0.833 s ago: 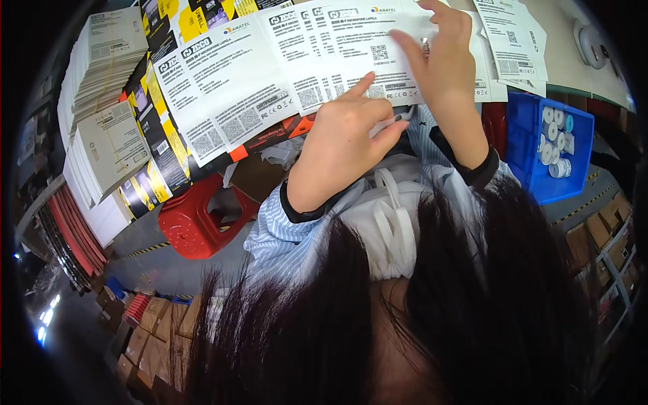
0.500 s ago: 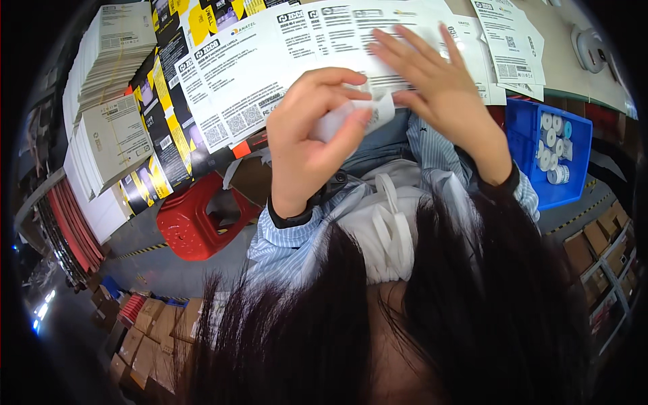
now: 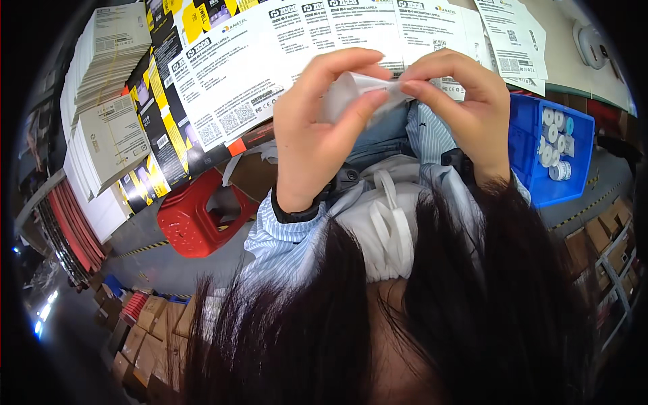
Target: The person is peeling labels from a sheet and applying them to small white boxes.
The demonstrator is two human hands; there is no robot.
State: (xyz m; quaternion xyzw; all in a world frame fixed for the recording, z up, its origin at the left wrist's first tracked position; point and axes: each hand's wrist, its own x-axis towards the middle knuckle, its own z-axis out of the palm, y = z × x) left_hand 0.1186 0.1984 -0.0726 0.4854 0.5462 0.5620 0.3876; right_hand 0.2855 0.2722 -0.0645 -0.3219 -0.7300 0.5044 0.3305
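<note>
Pinching a small clear bag between both hands.

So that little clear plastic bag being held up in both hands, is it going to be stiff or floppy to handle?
Probably floppy: the clear bag creases and bunches where the left hand and right hand pinch it. It looks light, since fingertips alone carry it. Its glossy film may be a bit slippery.
</note>
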